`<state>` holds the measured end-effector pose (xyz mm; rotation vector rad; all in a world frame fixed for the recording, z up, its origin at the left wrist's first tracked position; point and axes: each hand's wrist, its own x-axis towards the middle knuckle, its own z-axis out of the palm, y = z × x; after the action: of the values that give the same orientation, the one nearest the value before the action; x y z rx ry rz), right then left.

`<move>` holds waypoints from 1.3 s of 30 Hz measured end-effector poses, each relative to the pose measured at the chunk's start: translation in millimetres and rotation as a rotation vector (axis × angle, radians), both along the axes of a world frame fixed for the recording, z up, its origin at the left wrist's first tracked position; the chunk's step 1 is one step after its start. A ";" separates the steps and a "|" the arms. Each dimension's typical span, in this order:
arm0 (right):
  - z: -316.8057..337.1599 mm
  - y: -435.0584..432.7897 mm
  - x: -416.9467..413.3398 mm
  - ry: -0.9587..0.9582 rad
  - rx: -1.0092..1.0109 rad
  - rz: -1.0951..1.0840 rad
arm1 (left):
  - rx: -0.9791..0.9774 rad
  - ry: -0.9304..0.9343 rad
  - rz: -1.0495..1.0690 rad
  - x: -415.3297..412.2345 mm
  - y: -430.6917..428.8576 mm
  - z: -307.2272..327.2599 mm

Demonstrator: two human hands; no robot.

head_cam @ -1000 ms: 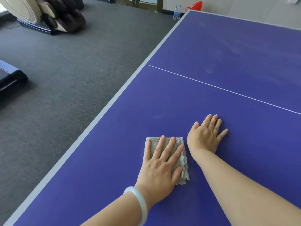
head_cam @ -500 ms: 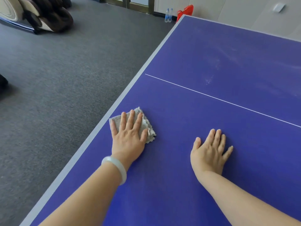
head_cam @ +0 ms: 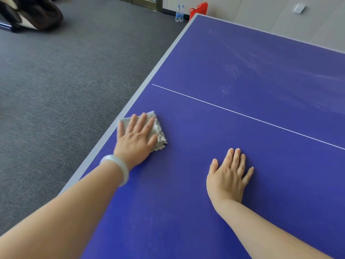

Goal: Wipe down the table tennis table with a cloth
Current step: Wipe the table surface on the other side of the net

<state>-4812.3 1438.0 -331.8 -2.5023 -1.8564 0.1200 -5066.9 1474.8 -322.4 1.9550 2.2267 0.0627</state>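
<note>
The blue table tennis table (head_cam: 242,128) fills the right of the view, with a thin white line crossing it. A folded grey cloth (head_cam: 158,131) lies at the table's left edge. My left hand (head_cam: 137,139) presses flat on the cloth, fingers spread, a pale bangle on the wrist. My right hand (head_cam: 228,176) rests flat on the bare blue surface to the right of the cloth, fingers apart, holding nothing. Pale dusty smears (head_cam: 226,88) show on the surface beyond the white line.
Grey carpet (head_cam: 65,90) lies left of the table. A dark massage chair (head_cam: 31,14) stands at the far left. Two water bottles (head_cam: 179,13) and a red bag (head_cam: 198,9) sit on the floor by the far wall.
My left hand has slid the cloth from the middle of the table out to its left edge. My right hand has stayed flat on the table.
</note>
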 end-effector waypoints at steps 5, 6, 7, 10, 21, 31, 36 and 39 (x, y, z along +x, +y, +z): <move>0.0 -0.8 -1.4 0.020 0.024 0.001 | 0.069 -0.029 -0.082 42.1 -63.1 -7.8; 0.2 -1.1 -1.4 0.031 0.029 0.003 | 0.067 -0.044 -0.180 60.8 -67.1 -7.8; 0.4 -1.3 -1.1 0.037 0.029 0.005 | 0.062 -0.048 -0.266 76.4 -64.4 -8.5; 1.1 -0.2 -0.2 0.013 -0.014 0.012 | 0.033 -0.031 -0.389 101.1 -31.3 -5.3; 15.7 42.9 35.6 -0.003 -0.003 0.427 | -0.026 -0.020 -0.483 101.4 4.6 -3.7; -1.7 81.9 -2.3 0.054 0.042 0.196 | 0.034 -0.011 -0.237 78.2 108.6 -5.0; -4.5 80.5 -5.6 0.030 0.009 0.241 | -0.031 -0.051 0.050 10.7 148.5 -6.0; -2.1 80.6 -4.9 0.022 0.005 0.238 | -0.029 -0.077 0.103 2.4 139.5 -4.5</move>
<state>-4817.2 1518.5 -333.8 -2.2570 -2.1347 0.1463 -5064.5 1614.3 -327.0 1.7911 2.2639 0.1173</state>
